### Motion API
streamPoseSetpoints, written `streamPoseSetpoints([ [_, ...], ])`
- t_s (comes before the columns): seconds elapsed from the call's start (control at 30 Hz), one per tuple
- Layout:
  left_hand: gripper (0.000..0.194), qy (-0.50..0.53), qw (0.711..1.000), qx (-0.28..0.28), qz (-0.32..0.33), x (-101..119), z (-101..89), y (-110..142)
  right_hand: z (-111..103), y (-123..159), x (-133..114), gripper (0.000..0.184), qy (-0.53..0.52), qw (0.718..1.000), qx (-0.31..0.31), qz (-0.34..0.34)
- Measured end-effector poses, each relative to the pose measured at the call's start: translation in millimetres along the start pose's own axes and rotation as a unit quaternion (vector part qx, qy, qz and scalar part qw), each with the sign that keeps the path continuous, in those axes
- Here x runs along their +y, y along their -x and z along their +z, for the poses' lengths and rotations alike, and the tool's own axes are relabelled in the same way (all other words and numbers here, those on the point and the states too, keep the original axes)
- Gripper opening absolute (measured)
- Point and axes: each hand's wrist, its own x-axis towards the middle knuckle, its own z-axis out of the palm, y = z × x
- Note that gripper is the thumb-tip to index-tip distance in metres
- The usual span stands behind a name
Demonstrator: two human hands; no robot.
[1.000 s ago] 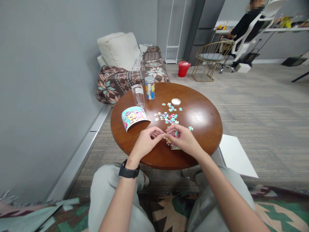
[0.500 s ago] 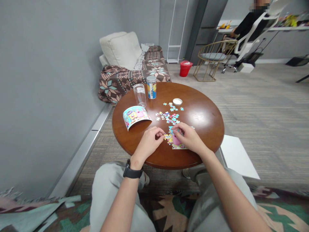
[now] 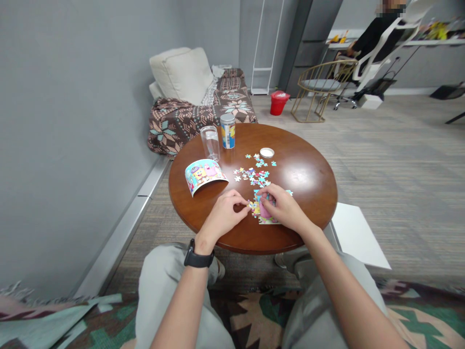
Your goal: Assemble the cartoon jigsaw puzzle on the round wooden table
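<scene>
A partly joined jigsaw puzzle (image 3: 265, 213) with pink, yellow and blue cartoon parts lies near the front of the round wooden table. At its left edge, my left hand (image 3: 228, 211) pinches a small yellow puzzle piece (image 3: 250, 204) between thumb and index finger, touching the joined part or very close to it. My right hand (image 3: 281, 206) rests over the puzzle's right side with curled fingers pressed on it, hiding much of the picture. Just beyond the hands lie several loose puzzle pieces (image 3: 256, 175), with more farther back.
A curved picture sheet (image 3: 205, 172) stands at the left of the table (image 3: 308, 174). Behind it are a clear glass (image 3: 210, 144) and a cartoon-printed tin (image 3: 228, 133). A round lid (image 3: 267, 152) lies farther back. A person (image 3: 374, 36) sits at a far counter.
One second ago both hands met at the puzzle's left edge. The right hand has since shifted right onto the puzzle, while the left hand stays at that edge, its thumb and finger closing on the piece.
</scene>
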Motion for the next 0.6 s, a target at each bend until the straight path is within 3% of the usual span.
streamPoseSetpoints([
  [0.13, 0.011, 0.000, 1.000, 0.001, 0.002, -0.6, 0.6, 0.2, 0.2, -0.2, 0.1, 0.018, 0.004, 1.000, 0.001, -0.003],
  [0.27, 0.027, -0.021, 1.000, -0.002, -0.003, -1.0, 2.1, 0.4, 0.5, -0.4, 0.2, 0.018, 0.005, 1.000, 0.001, -0.006],
  [0.6, 0.020, -0.038, 0.999, -0.007, 0.005, 0.7, 0.9, 1.4, 1.0, -0.9, 0.3, 0.018, 0.003, 1.000, 0.003, -0.009],
])
